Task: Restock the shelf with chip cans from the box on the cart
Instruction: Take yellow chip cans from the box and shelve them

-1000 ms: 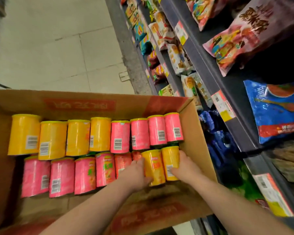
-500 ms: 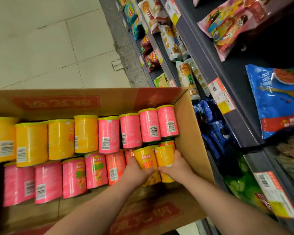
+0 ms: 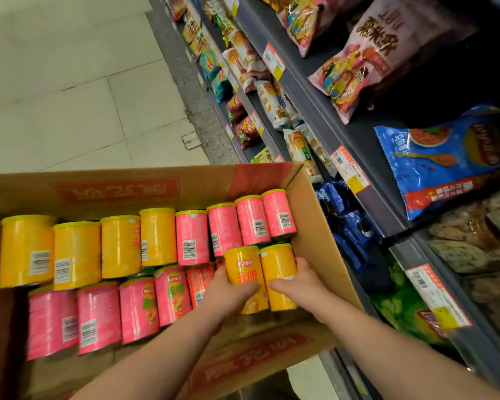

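An open cardboard box (image 3: 315, 215) holds several yellow and pink chip cans lying in two rows. Two yellow cans sit side by side, raised at the box's near right corner. My left hand (image 3: 228, 293) grips the left yellow can (image 3: 244, 269), which shows a red logo. The right yellow can (image 3: 277, 264) is gripped by my right hand (image 3: 298, 280). Both forearms reach in from the bottom edge. The cart under the box is hidden.
Dark grey shelves (image 3: 367, 180) run along the right, filled with snack bags and price tags (image 3: 348, 170). A blue chip bag (image 3: 442, 157) and a pink bag (image 3: 367, 53) lie on upper shelves. Pale tiled floor (image 3: 70, 82) stretches beyond the box.
Both hands closed around the two yellow cans and lifted them up out of the near row; the view shifted slightly.
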`<action>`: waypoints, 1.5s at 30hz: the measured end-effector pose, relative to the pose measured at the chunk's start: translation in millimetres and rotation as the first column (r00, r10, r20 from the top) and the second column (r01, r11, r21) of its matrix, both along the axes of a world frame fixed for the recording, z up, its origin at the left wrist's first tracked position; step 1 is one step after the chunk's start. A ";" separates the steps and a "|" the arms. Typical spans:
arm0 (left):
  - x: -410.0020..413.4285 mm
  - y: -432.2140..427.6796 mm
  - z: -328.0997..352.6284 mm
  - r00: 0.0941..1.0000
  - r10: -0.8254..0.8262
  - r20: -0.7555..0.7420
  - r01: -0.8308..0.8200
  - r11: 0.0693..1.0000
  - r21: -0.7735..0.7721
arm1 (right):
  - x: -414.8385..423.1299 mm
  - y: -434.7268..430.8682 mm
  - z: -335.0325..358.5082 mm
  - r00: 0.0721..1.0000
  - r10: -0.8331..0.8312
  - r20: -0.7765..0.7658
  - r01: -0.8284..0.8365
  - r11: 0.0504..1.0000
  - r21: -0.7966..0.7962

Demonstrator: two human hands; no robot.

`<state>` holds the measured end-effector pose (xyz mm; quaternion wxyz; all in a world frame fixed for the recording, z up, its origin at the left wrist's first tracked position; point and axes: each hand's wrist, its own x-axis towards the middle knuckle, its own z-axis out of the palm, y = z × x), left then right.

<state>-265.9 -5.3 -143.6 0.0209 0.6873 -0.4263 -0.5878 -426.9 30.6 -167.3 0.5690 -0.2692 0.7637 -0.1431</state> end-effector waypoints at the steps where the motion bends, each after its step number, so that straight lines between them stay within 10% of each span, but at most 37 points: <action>1: 3.8 0.8 6.2 1.000 -0.006 -0.023 0.006 1.000 -0.014 | 2.7 2.1 8.3 1.000 -0.009 -0.001 0.009 1.000 -0.016; 20: 65.4 55.2 128.7 0.907 -0.246 -0.341 0.131 0.936 -0.326 | 72.9 101.9 161.4 0.941 -0.337 -0.039 0.304 0.886 -0.350; 45: -10.0 215.9 200.9 0.496 -0.655 -0.570 0.517 0.750 -0.413 | 65.0 342.7 245.8 0.617 -0.782 0.093 0.694 0.484 -0.532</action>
